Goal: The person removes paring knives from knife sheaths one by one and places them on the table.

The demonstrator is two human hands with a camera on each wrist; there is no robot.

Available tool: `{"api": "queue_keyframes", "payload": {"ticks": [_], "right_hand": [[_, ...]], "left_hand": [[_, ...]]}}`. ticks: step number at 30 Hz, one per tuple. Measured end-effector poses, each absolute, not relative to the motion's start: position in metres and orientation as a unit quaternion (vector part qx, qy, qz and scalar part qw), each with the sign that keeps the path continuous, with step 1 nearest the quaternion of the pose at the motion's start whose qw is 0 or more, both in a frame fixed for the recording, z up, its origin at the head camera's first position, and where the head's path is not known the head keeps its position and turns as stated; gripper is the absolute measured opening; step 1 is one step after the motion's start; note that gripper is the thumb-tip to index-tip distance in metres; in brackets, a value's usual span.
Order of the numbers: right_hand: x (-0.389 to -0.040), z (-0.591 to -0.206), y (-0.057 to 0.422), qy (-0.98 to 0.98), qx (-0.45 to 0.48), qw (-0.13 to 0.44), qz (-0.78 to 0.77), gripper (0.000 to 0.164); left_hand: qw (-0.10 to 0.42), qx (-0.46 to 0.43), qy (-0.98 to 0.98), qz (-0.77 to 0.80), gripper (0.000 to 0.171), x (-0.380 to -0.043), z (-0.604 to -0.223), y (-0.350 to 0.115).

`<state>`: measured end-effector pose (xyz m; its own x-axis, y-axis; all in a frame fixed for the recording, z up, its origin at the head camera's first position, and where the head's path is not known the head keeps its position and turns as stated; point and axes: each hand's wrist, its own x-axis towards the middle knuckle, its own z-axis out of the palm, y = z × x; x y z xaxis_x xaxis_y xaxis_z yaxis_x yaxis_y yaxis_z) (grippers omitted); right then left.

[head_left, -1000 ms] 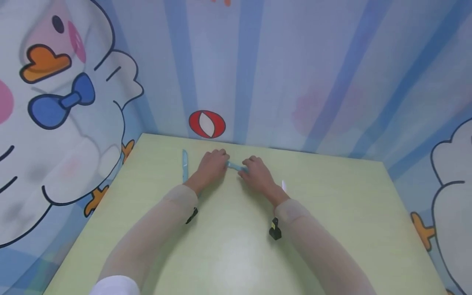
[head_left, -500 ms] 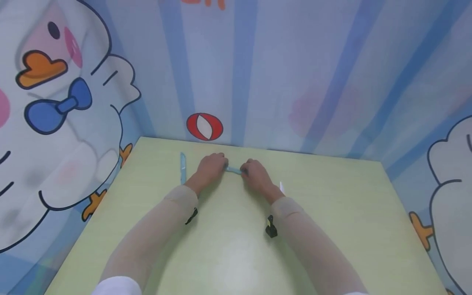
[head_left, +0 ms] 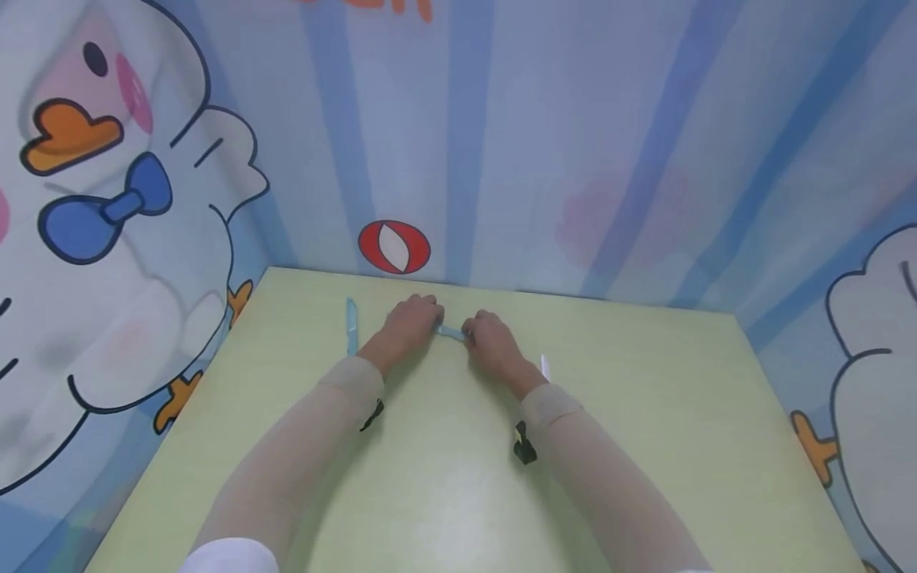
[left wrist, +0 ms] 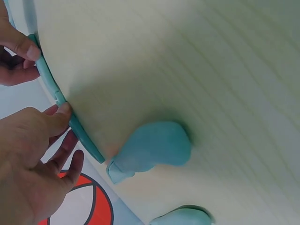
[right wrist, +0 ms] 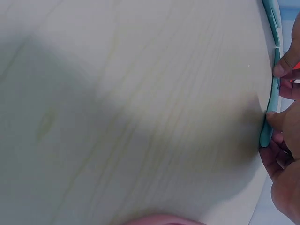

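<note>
Both hands hold a slim teal stick-like piece [head_left: 450,333] with a seam partway along it, close over the table near its back edge. My left hand [head_left: 411,322] pinches one end between thumb and fingers; in the left wrist view this left hand [left wrist: 33,154] has its thumb near the seam [left wrist: 59,97]. At the other end, my right hand [head_left: 494,342] pinches the piece, thumb and fingertips on it in the right wrist view [right wrist: 283,126]. Left of my left hand lies a similar light-blue knife-shaped piece [head_left: 352,326]. The held piece's ends are partly hidden by fingers.
A narrow whitish piece [head_left: 545,367] lies beside my right wrist; a pink edge [right wrist: 164,219] shows low in the right wrist view. Teal shapes [left wrist: 154,145] lie near my left hand. Small black devices [head_left: 524,443] hang at the wrists. A printed cloth wall [head_left: 530,159] borders the table.
My right fingers have closed down on their end of the teal piece, after being more spread a second ago. Both hands stay near the same place; the head view has shifted slightly.
</note>
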<state>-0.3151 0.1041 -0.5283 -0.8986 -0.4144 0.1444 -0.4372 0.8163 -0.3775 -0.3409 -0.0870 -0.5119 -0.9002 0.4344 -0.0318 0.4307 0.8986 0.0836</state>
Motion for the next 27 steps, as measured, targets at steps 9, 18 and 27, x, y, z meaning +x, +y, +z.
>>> {"api": "queue_keyframes", "payload": {"ticks": [9, 18, 27], "right_hand": [[-0.314, -0.522, 0.102, -0.952, 0.225, 0.030, 0.204, 0.014], [-0.314, -0.523, 0.104, -0.948, 0.229, 0.024, 0.221, 0.010], [-0.306, -0.521, 0.107, -0.940, 0.237, 0.023, 0.245, 0.010]], "left_hand": [[0.044, 0.216, 0.973, 0.061, 0.016, -0.339, -0.507, -0.087], [0.036, 0.249, 0.968, 0.017, 0.024, -0.340, -0.511, -0.086], [0.023, 0.285, 0.958, 0.017, 0.020, -0.340, -0.509, -0.096]]}}
